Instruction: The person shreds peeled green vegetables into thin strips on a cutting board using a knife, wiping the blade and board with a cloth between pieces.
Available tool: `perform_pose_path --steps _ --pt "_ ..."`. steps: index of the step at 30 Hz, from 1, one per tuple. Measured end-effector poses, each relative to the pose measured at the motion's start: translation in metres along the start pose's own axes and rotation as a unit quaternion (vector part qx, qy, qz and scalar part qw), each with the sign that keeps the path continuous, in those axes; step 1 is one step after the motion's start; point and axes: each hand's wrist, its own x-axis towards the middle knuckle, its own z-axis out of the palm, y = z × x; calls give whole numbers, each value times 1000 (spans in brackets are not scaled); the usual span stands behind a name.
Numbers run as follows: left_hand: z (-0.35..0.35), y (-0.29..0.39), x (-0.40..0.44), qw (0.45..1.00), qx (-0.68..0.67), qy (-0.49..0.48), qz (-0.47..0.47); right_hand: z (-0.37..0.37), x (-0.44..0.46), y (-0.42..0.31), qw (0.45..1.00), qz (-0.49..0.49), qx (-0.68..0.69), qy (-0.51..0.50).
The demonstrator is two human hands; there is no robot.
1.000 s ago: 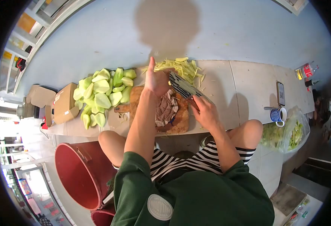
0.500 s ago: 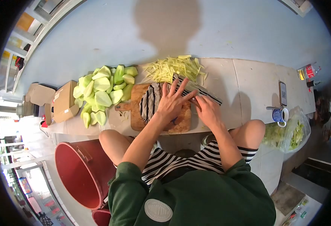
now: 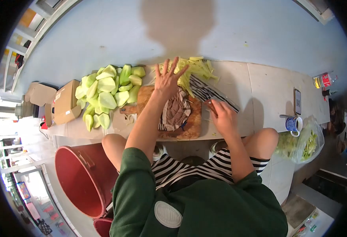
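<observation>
My right hand (image 3: 223, 118) is closed round the brown handle of a cleaver (image 3: 213, 93), whose broad blade lies to the right of the cutting board and mirrors dark and light stripes. My left hand (image 3: 167, 82) has its fingers spread, just in front of the pile of thin yellow-green strips (image 3: 199, 68); whether it touches them I cannot tell. A crumpled brown and striped cloth (image 3: 176, 110) lies on the wooden cutting board (image 3: 193, 128), below my left hand and partly behind the forearm.
Peeled pale-green chunks (image 3: 107, 100) are heaped left of the board, beside a cardboard box (image 3: 67, 102). A phone (image 3: 297, 100), a blue mug (image 3: 292, 123), a bottle (image 3: 325, 80) and a plastic bag of greens (image 3: 306, 142) are at right. A red bucket (image 3: 80, 177) stands lower left.
My left hand has moved up and left, off the cloth, toward the strips. The cloth has shifted right and bunched up. My right hand and the cleaver have moved slightly right.
</observation>
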Motion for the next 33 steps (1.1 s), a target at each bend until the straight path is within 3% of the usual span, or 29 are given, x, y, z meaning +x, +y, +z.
perform_pose_path --steps 1,3,5,7,10,15,22,24,25,26,27,28,29,30,31,32,33 --pt "-4 -6 -1 999 -21 -24 -44 0 -2 2 999 29 15 17" --pt "3 -26 -7 995 -57 25 -81 2 -5 11 998 48 33 19" --pt "13 -54 -14 962 -176 61 -201 3 -5 13 996 71 49 25" --pt "35 -90 -25 942 -197 96 -254 -1 -6 13 993 96 71 -2" --pt "52 -126 -55 954 -120 100 -255 5 -9 13 990 89 111 9" --pt "42 -139 -68 974 -59 16 -217 8 -8 5 986 95 135 4" --pt "68 -158 -56 983 -72 70 -152 13 -10 3 985 77 156 4" --pt "70 -154 -52 939 -194 196 -206 14 -10 2 985 68 160 12" --pt "65 -153 -53 939 -194 194 -205 15 -9 2 984 57 165 23" --pt "61 -152 -55 883 -361 139 -265 16 -9 1 984 59 165 22" --pt "55 -146 -59 793 -514 79 -316 18 -9 -1 976 63 206 31" --pt "57 -137 -66 793 -515 77 -317 19 -9 -4 966 67 246 40" --pt "58 -124 -74 696 -660 72 -274 16 -10 -8 966 67 245 38" --pt "59 -110 -83 577 -783 66 -221 9 -8 -16 958 116 261 -29" --pt "44 -94 -93 566 -788 19 -242 7 -9 -22 942 165 275 -96" --pt "37 -79 -99 590 -773 -14 -231 14 -14 -24 932 165 309 -88" --pt "21 -57 -109 557 -801 -14 -217 15 -16 -30 932 165 309 -90"
